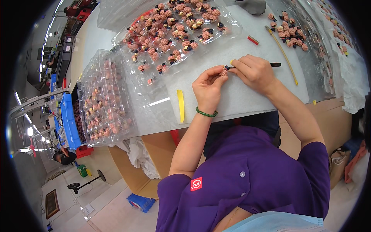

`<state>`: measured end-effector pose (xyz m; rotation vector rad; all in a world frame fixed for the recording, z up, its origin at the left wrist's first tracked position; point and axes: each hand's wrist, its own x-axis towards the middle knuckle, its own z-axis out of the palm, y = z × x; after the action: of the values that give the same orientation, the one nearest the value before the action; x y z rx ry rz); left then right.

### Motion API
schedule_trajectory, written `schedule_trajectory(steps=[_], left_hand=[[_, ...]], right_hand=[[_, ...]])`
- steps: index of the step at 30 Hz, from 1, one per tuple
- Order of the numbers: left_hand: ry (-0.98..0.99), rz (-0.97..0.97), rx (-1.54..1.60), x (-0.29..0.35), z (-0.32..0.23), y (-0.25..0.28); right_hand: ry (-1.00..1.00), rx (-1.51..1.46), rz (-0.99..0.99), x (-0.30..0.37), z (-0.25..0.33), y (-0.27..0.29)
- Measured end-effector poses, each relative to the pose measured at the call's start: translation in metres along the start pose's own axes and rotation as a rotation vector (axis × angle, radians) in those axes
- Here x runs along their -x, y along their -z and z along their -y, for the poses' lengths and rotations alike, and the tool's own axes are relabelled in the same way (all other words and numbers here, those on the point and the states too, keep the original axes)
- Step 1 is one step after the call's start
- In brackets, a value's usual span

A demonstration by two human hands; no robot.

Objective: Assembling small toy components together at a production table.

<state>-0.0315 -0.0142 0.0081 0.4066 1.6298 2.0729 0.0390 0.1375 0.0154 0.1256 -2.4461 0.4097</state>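
My left hand (pixel 208 87), with a green bead bracelet on its wrist, pinches a small pink bumpy figurine (pixel 223 72) with a dark part on top. My right hand (pixel 253 73) is closed on a slim dark tool (pixel 275 65) whose end sticks out past the knuckles. The tool's other end seems to meet the figurine's dark part; the fingers partly hide the contact. A bit of yellow (pixel 232 62) shows at my right fingers. Both hands rest low over the white sheet (pixel 239 98) on the table.
Clear plastic trays of similar figurines (pixel 166 34) lie at far left, another filled tray (pixel 106 100) at left. Loose figurines (pixel 290 31) sit at far right near a thin yellowish stick (pixel 284 56). A yellow strip (pixel 180 106) and a red piece (pixel 253 40) lie on the table.
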Motion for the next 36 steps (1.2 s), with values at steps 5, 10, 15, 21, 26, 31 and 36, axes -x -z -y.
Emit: schedule_trajectory(steps=[5, 10, 15, 21, 26, 31, 36], left_hand=[[0.009, -0.001, 0.006, 0.0004, -0.0008, -0.0007], [-0.002, 0.013, 0.016, 0.0005, -0.0005, -0.001], [-0.011, 0.01, 0.025, 0.0004, 0.0004, -0.0005], [0.0, 0.007, 0.018, 0.0004, -0.0006, -0.0001], [-0.013, -0.006, -0.013, -0.0003, -0.0022, -0.0014], [-0.027, -0.054, 0.055, -0.0011, -0.0013, -0.0043], [-0.009, -0.025, 0.031, -0.0015, 0.0011, -0.0011]], right_hand=[[-0.001, -0.001, -0.008, 0.0003, -0.0006, -0.0005], [0.002, 0.011, -0.007, 0.0003, -0.0005, 0.0003], [0.03, 0.011, -0.004, -0.0003, -0.0017, 0.0013], [0.03, 0.011, -0.005, -0.0008, -0.0015, 0.0006], [0.029, 0.003, -0.026, -0.0031, -0.0009, 0.001], [0.026, -0.008, -0.044, -0.0043, 0.0002, 0.0013], [0.028, -0.013, -0.031, -0.0047, 0.0, 0.003]])
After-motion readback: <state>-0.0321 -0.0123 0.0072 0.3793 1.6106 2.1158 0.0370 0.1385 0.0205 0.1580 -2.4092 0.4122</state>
